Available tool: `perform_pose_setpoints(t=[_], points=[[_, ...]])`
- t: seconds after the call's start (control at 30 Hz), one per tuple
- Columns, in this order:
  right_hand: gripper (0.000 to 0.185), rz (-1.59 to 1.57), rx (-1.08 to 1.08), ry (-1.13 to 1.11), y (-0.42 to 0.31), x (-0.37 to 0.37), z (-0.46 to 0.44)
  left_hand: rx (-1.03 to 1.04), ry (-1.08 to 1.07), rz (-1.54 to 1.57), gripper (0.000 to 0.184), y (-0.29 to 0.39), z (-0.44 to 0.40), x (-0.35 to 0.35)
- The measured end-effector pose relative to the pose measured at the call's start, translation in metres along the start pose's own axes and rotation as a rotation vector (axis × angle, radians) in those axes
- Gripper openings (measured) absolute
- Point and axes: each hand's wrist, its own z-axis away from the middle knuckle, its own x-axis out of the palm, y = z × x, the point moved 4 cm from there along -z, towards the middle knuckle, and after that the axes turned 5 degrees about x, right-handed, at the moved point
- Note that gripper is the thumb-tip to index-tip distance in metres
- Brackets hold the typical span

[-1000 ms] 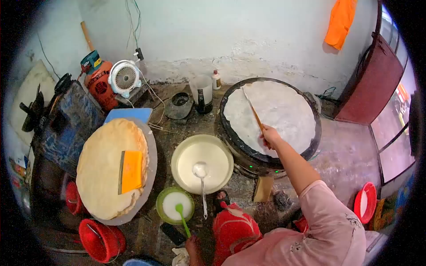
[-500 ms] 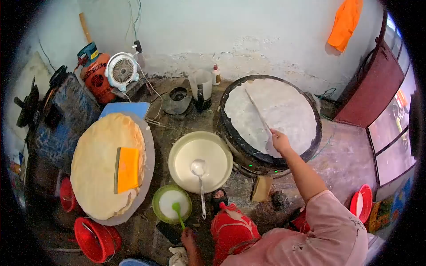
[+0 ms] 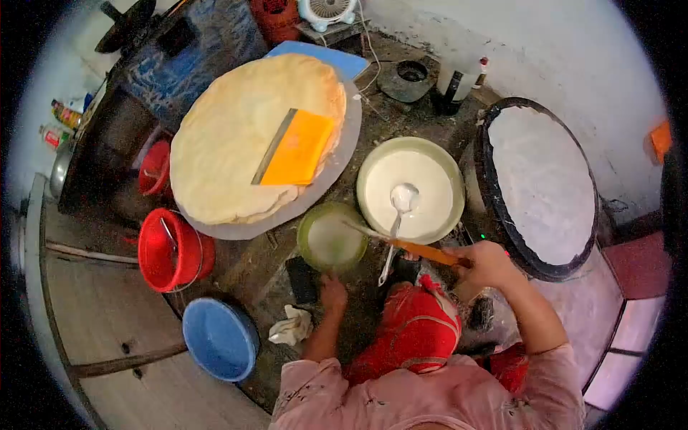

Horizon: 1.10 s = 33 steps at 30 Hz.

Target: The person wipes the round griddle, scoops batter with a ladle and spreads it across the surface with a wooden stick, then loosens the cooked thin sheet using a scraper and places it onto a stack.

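Note:
My right hand (image 3: 489, 264) is closed round the wooden handle of a long thin spatula (image 3: 423, 251), whose blade tip reaches over the green bowl (image 3: 307, 244) of whitish liquid. Just below that bowl is my left hand (image 3: 332, 294); its fingers are blurred, and no green brush shows. A larger pale bowl (image 3: 364, 188) of cream batter holds a metal ladle (image 3: 405, 198). At the right, a thin white sheet (image 3: 548, 186) lies over the round black griddle (image 3: 494, 172).
A stack of large flatbreads (image 3: 236, 136) carries an orange scraper (image 3: 299, 149) at the left. Below are a red bucket (image 3: 158, 251), a blue basin (image 3: 218, 340), a dark phone-like object (image 3: 301, 279) and a crumpled cloth (image 3: 290, 327). A burner (image 3: 408, 77) stands behind.
The view has swung left and down. My right hand has carried the spatula from the griddle to the green bowl. The green brush, earlier in my left hand, is no longer visible.

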Motion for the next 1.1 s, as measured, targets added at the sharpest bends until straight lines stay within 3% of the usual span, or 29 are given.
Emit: perform_pose_setpoints(t=[0.03, 0.07, 0.13, 0.17, 0.2, 0.23, 0.3, 0.33, 0.47, 0.57, 0.67, 0.73, 0.83, 0.87, 0.9, 0.93, 0.97, 1.03, 1.1], points=[[0.030, 0.243, 0.038, -0.101, -0.015, 0.006, -0.009, 0.160, -0.100, 0.170, 0.055, 0.009, 0.011, 0.003], [0.020, 0.278, -0.066, -0.020, -0.035, 0.007, -0.018, 0.163, 0.075, 0.104, 0.051, 0.017, 0.013, 0.007], [0.018, 0.300, -0.017, -0.074, -0.043, 0.033, -0.053, 0.169, 0.433, -0.029, 0.043, 0.056, 0.040, 0.026], [0.019, 0.339, -0.028, -0.153, -0.053, 0.039, -0.067, 0.495, 0.257, 0.534, 0.040, 0.034, 0.018, 0.027], [0.019, 0.297, -0.016, -0.154, -0.053, 0.048, -0.080, 0.639, -0.278, 1.382, 0.038, -0.013, -0.027, 0.028], [0.020, 0.254, -0.007, -0.155, -0.054, 0.060, -0.094, 0.556, -0.782, 1.788, 0.037, -0.050, -0.055, 0.033], [0.025, 0.225, -0.006, -0.154, -0.045, 0.086, -0.120, 0.120, -1.263, 2.302, 0.039, -0.106, -0.073, 0.032], [0.031, 0.198, 0.008, -0.151, -0.044, 0.093, -0.127, 0.021, -1.375, 2.347, 0.041, -0.129, -0.076, 0.024], [0.038, 0.171, 0.065, -0.219, -0.054, 0.094, -0.128, -0.074, -1.311, 2.509, 0.040, -0.122, -0.048, 0.004], [0.037, 0.176, 0.133, -0.235, -0.039, 0.103, -0.131, 0.212, -0.937, 2.020, 0.030, -0.100, -0.069, 0.009], [0.031, 0.135, 0.080, -0.211, -0.042, 0.084, -0.117, 0.530, -0.738, 1.754, 0.022, -0.033, -0.057, 0.029], [0.030, 0.137, 0.104, -0.228, -0.041, 0.082, -0.111, 0.609, -0.672, 1.642, 0.017, -0.024, -0.067, 0.039], [0.026, 0.101, 0.002, -0.140, -0.033, 0.095, -0.111, 0.450, -0.924, 1.680, 0.018, -0.041, -0.081, 0.048], [0.027, 0.219, -0.009, -0.144, -0.028, 0.105, -0.115, 0.447, -1.194, 1.761, 0.020, -0.053, -0.090, 0.048], [0.029, 0.336, -0.016, -0.150, -0.025, 0.111, -0.116, 0.448, -1.191, 1.761, 0.020, -0.046, -0.072, 0.043], [0.038, 0.358, -0.097, -0.095, -0.041, 0.101, -0.106, 0.207, -1.079, 2.012, 0.021, -0.037, -0.039, 0.036], [0.038, 0.354, -0.096, -0.096, -0.040, 0.107, -0.106, 0.077, -1.016, 2.124, 0.021, -0.037, -0.032, 0.031], [0.039, 0.580, -0.240, 0.125, -0.049, 0.117, -0.106, -0.164, -0.952, 2.389, 0.023, -0.045, -0.024, 0.020], [0.041, 0.528, -0.198, 0.054, -0.048, 0.120, -0.103, -0.299, -0.959, 2.534, 0.026, -0.044, -0.020, 0.025]])
